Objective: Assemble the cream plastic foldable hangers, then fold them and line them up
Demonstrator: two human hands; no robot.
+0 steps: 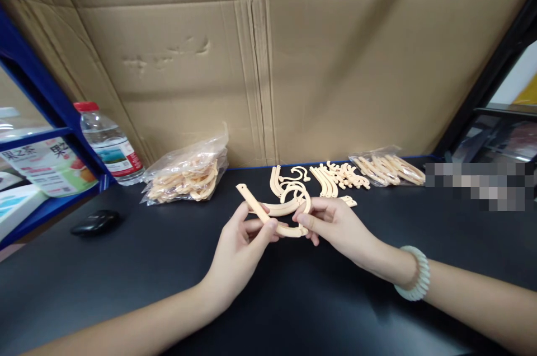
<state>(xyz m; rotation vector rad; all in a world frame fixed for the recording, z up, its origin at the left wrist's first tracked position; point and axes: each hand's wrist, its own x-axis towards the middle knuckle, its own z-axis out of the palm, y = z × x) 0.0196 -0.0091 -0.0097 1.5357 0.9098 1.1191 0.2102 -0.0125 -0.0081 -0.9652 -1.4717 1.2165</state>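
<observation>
My left hand (245, 241) is closed on a cream plastic hanger arm (254, 203), a curved strip with a small hole near its upper end. My right hand (331, 221) pinches a cream hanger hook (307, 199) with a round loop. The hook's lower end meets the right end of the arm; whether the two are locked together I cannot tell. Just behind my hands, loose hooks (300, 171) and further curved hanger arms (325, 181) lie on the black table (268, 300). Small cream connecting pieces (346, 174) are heaped to their right.
A clear bag of cream parts (184, 177) lies at the back left, another bag (390, 168) at the back right. On the left are a black mouse (95, 223) and a red-capped water bottle (111, 146). A cardboard wall (188, 76) closes off the back.
</observation>
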